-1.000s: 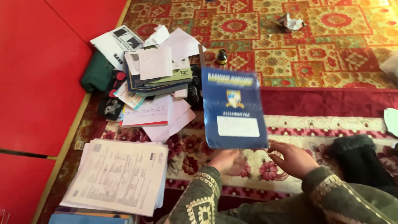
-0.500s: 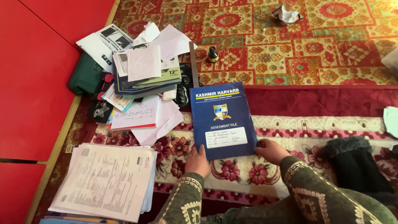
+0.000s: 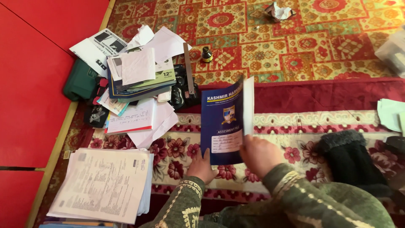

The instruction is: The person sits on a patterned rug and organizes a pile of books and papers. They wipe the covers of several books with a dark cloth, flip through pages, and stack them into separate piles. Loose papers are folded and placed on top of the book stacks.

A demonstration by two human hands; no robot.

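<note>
A blue file folder [image 3: 222, 122] with a crest and a white label lies on the flowered rug in front of me. My left hand [image 3: 201, 165] presses on its lower left corner. My right hand [image 3: 259, 154] grips the cover's right edge and lifts it, so the cover stands half raised and white inner pages [image 3: 248, 105] show along that edge.
A stack of printed sheets [image 3: 103, 184] lies at the lower left. A messy heap of books and papers [image 3: 139, 80] sits beyond it, with a green pouch [image 3: 80, 80], a ruler [image 3: 188, 67] and a small dark bottle [image 3: 206, 54]. A dark fuzzy sock [image 3: 352, 158] is at right.
The folder came down from mid-air and lay flat on the rug. Now my right hand has raised its cover from the right edge while my left hand stays on the corner.
</note>
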